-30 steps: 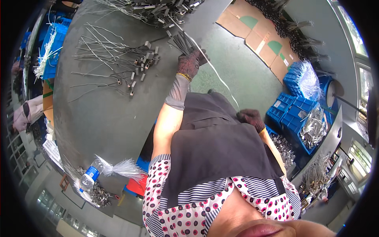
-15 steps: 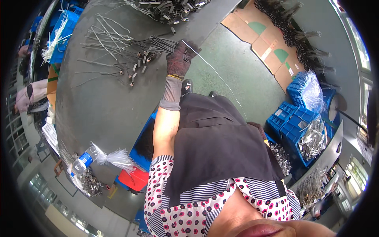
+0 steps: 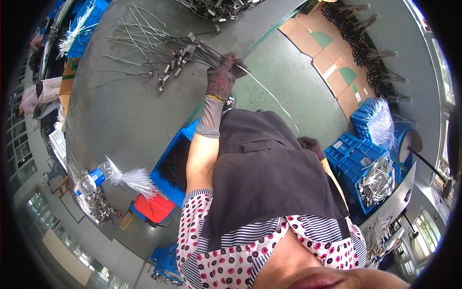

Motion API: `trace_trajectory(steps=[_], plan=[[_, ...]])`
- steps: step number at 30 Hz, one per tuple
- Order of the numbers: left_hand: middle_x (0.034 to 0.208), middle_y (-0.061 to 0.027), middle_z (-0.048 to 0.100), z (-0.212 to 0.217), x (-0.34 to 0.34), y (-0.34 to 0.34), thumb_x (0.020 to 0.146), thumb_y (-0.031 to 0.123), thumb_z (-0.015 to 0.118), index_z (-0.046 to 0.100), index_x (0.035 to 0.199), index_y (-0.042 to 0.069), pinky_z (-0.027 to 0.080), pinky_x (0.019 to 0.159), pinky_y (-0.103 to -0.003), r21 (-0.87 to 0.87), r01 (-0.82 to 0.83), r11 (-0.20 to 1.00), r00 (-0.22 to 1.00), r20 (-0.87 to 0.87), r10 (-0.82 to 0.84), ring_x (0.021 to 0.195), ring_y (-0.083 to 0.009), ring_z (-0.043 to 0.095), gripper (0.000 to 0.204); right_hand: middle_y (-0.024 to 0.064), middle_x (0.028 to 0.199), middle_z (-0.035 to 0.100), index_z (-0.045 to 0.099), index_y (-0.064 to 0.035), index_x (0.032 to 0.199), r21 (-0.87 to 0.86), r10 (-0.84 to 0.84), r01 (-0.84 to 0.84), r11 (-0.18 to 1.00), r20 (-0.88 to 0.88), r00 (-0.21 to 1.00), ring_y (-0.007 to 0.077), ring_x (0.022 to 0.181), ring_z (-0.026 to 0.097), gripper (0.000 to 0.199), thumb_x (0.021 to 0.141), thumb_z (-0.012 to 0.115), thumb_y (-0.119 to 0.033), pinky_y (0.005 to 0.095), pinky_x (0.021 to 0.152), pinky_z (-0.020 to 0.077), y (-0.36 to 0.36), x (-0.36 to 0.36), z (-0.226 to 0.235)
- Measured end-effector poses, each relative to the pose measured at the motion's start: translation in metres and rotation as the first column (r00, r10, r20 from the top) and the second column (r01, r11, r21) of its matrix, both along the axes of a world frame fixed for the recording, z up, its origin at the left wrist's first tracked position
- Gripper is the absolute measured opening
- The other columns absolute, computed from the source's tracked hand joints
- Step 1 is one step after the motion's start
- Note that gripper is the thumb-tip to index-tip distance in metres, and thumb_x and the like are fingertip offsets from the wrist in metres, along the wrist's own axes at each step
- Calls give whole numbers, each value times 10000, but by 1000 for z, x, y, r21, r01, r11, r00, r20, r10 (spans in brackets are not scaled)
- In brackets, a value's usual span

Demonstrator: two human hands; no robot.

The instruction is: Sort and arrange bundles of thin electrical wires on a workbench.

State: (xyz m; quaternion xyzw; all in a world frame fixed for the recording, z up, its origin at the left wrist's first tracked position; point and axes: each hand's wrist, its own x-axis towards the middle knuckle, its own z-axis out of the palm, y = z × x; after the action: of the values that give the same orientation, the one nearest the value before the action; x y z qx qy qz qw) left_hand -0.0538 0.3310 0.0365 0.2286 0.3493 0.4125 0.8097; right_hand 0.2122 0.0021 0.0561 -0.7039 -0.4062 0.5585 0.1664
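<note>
My left hand (image 3: 224, 77), in a dark grey and reddish work glove, is closed around a bundle of black cables (image 3: 204, 54) at the table's edge. The cables spread leftward over the tabletop, with small metal connectors (image 3: 179, 58) among them and bare silvery ends beyond. From the same grip a thin white strip (image 3: 269, 92) curves down to the right over the floor. Low at the right side of my apron is my gloved right hand (image 3: 312, 145), its fingers curled. The strip's far end comes near it; whether the fingers hold it cannot be made out.
A blue crate (image 3: 169, 161) of dark strands stands beside my left arm, near a red stool (image 3: 155, 208). On the grey table (image 3: 130, 115) are a bottle (image 3: 94, 180) and white strips (image 3: 137, 180). Blue crates (image 3: 349, 151) stand right; cardboard (image 3: 334, 65) lies under black bundles.
My left hand has moved slightly down and right, drawing the cable bundle with it. My right hand has risen into fuller view beside the apron. The view has shifted a little.
</note>
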Motion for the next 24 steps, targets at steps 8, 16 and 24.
trace_trajectory(steps=[8,16,24], plan=[[948,-147,689,8,41,-59,990,222,575,588,1162,9,594,781,-513,-76,152,985,981,134,-141,851,-311,703,274,69,790,668,719,-24,1033,139,-111,128,982,-126,986,116,680,588,315,938,600,-299,294,638,494,155,-49,9],[838,-117,652,44,-11,-3,990,279,583,590,1173,-16,602,734,-410,67,41,997,972,-235,-24,773,-230,684,346,18,686,580,706,-31,1060,-157,-258,210,965,-432,864,93,547,505,378,885,678,-365,251,490,413,197,-76,9],[949,-48,699,30,-53,32,943,208,661,703,1031,-4,541,788,-273,196,-162,967,901,-369,226,864,-114,655,233,101,941,659,579,-15,1241,74,-129,175,982,-414,901,172,799,632,671,945,437,-600,286,548,482,298,-134,37]])
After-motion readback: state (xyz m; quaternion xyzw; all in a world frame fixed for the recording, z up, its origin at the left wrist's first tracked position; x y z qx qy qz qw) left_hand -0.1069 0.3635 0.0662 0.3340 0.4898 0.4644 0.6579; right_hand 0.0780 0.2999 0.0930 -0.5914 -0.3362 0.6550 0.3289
